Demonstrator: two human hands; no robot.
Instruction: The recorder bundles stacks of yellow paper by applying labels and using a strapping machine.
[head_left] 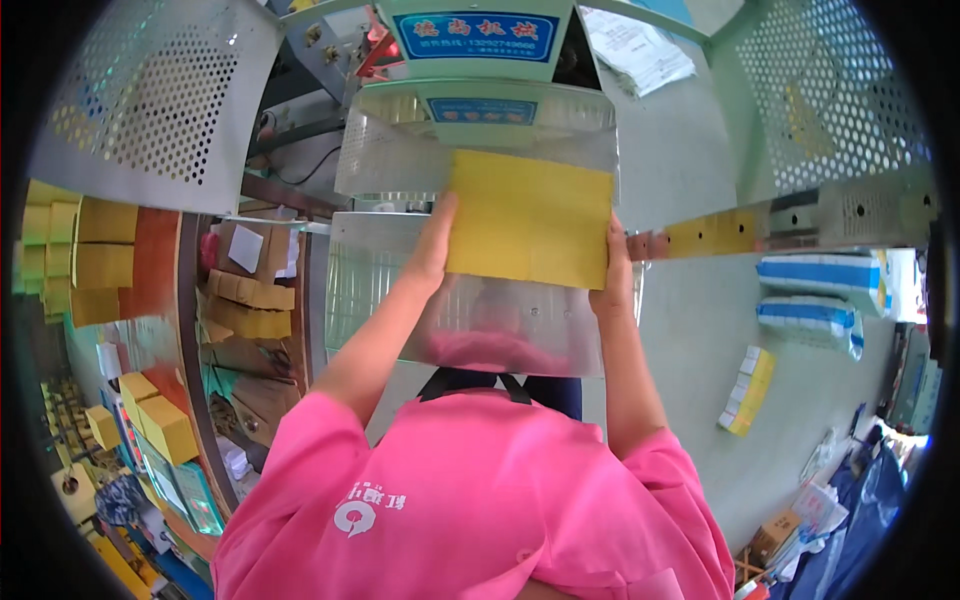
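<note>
Both my arms reach forward over the metal machine tray (350,290). Between my hands is a wide yellow block (530,222), which looks like a stack of paper. My left hand (436,240) presses against its left side, and my right hand (617,265) grips its right edge near the lower corner. The fingers of both hands are partly hidden by the block. It is held slightly tilted above the shiny tray, in front of the machine's upper metal plate (390,150).
Perforated guards (160,100) flank the machine on both sides. A slotted metal bar (800,222) juts in from the right. Wrapped white-and-blue packs (820,280) and a yellow-and-white bundle (747,390) lie on the floor at right. At left, a wooden workbench (165,350) carries yellow blocks (165,428).
</note>
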